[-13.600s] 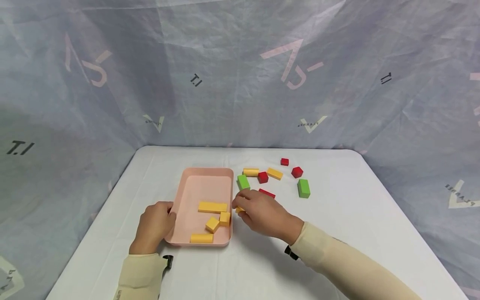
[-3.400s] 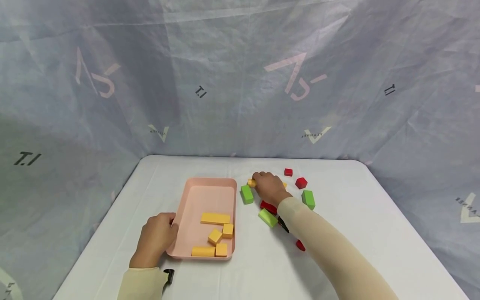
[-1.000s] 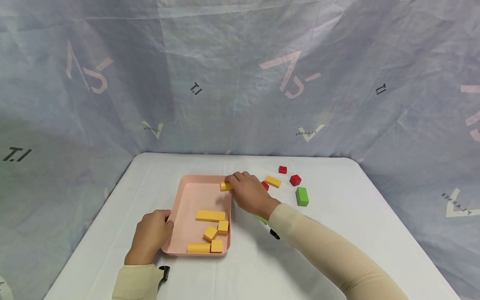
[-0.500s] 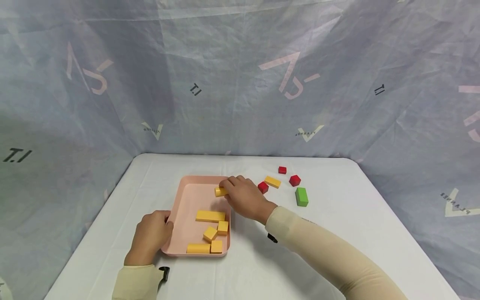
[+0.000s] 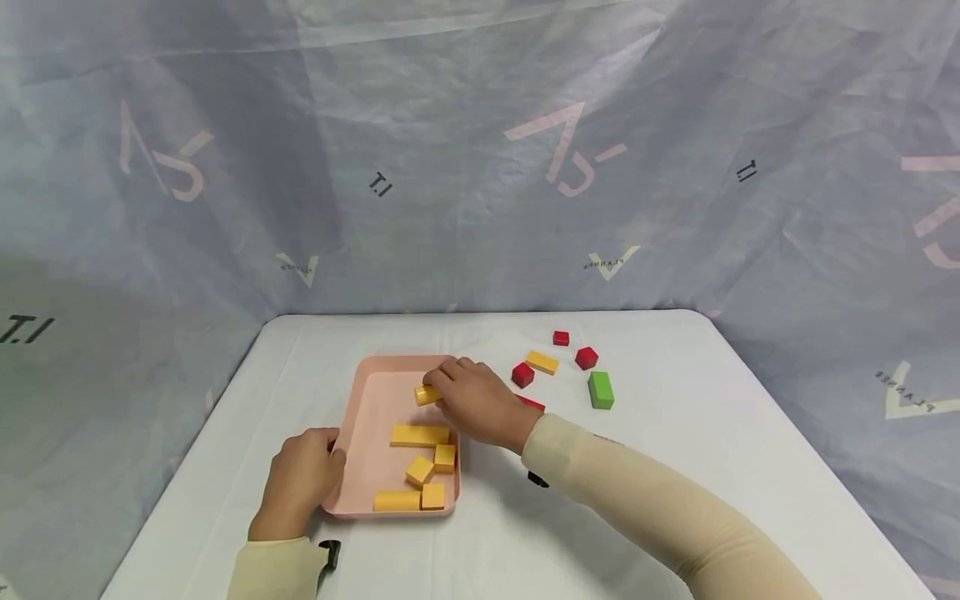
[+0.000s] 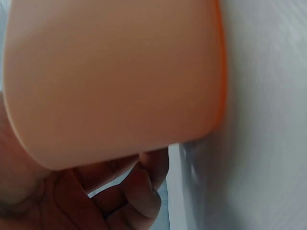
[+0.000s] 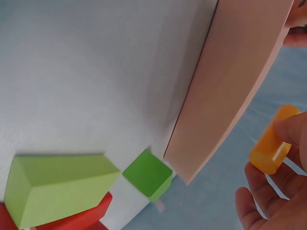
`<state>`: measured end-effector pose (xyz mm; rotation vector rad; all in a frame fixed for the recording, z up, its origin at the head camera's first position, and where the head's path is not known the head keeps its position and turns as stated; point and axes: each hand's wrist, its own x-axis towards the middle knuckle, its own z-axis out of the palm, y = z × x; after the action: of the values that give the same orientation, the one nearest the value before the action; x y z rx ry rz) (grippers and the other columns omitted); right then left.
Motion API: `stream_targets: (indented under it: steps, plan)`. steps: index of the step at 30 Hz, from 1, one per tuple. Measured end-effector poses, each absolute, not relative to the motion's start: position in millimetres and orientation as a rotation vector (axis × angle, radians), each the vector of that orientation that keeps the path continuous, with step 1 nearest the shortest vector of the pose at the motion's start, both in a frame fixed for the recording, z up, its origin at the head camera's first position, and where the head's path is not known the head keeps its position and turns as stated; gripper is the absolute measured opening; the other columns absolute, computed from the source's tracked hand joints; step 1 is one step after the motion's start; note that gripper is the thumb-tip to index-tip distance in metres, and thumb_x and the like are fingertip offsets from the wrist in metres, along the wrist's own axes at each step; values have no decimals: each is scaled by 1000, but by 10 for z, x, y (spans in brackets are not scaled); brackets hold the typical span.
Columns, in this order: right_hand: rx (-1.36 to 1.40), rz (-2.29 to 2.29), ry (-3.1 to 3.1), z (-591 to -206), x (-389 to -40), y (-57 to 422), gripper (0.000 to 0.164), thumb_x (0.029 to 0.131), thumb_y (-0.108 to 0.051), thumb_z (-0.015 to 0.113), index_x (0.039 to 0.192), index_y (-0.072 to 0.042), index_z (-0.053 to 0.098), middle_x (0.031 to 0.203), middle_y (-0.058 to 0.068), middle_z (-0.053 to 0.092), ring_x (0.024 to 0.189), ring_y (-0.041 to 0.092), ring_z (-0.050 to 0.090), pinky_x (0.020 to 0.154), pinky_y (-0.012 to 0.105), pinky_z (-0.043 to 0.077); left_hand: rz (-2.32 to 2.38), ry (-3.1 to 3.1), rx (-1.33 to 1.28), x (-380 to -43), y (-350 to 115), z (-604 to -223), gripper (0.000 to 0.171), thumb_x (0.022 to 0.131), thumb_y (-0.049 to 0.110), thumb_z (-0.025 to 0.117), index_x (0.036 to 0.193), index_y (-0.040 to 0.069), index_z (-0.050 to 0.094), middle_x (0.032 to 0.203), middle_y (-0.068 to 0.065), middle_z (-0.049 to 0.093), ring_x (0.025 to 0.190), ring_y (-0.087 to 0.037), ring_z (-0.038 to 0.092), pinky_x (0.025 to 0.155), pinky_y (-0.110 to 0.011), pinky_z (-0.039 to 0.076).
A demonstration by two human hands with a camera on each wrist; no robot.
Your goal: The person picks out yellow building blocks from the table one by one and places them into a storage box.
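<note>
My left hand grips the left wall of a shallow pink tray; in the left wrist view its fingers curl beside the tray wall. Over the tray's far right part, my right hand pinches a yellow cylinder block between thumb and fingers. The right wrist view shows this cylinder raised beyond the tray's side wall. Inside the tray lie a long yellow block, several yellow cubes and another yellow cylinder along the near wall.
Right of the tray, the white table bears red cubes, a flat yellow block, a green block and a partly hidden red block. A light green block and a darker green one show in the right wrist view.
The right hand took the yellow cylinder from among the table blocks and has carried it left over the tray. One more cube lies in the tray than at first. Left hand keeps its grip.
</note>
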<state>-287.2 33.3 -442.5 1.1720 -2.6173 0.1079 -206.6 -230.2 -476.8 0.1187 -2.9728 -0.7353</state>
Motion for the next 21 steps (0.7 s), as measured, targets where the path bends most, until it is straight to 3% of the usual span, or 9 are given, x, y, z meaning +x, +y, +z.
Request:
stream_targets:
  steps: [6,21]
  plan:
    - [1266,141,-2576,-4447,-2835,284,43,85,-34,71,121,-20,53,112,-6,49,112,12,36,81,30,47,-737,-2957,107,-2066,-2308,-4775,31,85,8,58,114,2,66,94,-11,68,73,-18,56,63,-44,50]
    - [1365,61,-2581,-4474,-2741,184,41,86,-29,69,123,-22,53,112,-8,52,95,10,39,71,26,43,-734,-2947,91,-2069,-2335,-4785,30,85,8,57,113,4,67,88,-8,67,67,-17,52,58,-40,47]
